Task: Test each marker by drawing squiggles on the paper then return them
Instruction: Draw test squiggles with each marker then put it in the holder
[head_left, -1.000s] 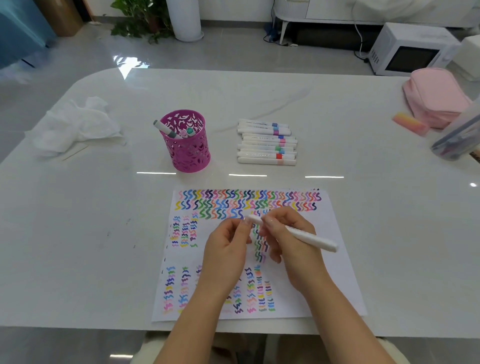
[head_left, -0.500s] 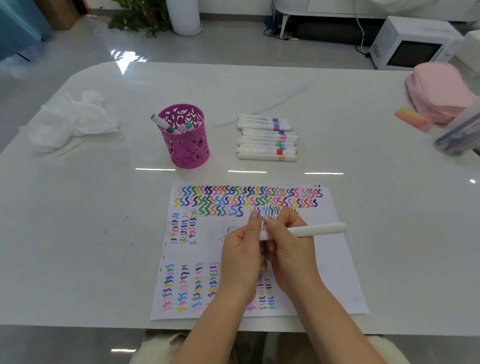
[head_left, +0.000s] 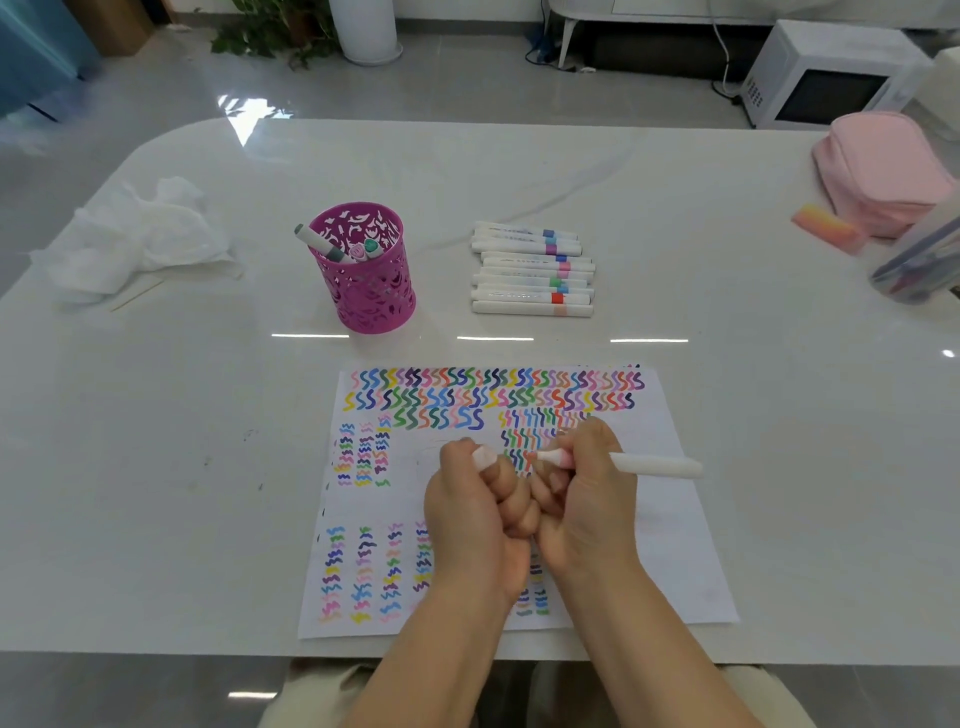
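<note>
A glossy white table (head_left: 727, 218) stands on a grey tiled floor, with a white microwave (head_left: 826, 78) on the floor beyond its far right corner. Near the front edge lies the paper (head_left: 670, 525), filled with rows of coloured squiggles, and both hands are raised over its middle. The right hand (head_left: 584, 493) is curled in a fist round the marker (head_left: 654, 464): the white barrel runs out of the fist to the right, roughly level, while its pink-collared tip pokes out on the thumb side and points left. The left hand (head_left: 475, 504) is curled too, pinching the pale cap (head_left: 484, 457) at its fingertips. Cap and tip sit just beside each other with a small gap between them, so the marker is uncapped. The 2 fists are knuckle to knuckle; whether they touch cannot be told. Further back stands a magenta pen cup (head_left: 371, 291) holding 3 markers, and to its right a row of markers (head_left: 532, 273) lies flat. A crumpled tissue (head_left: 140, 239) lies far left and a pink pouch (head_left: 883, 171) far right.
</note>
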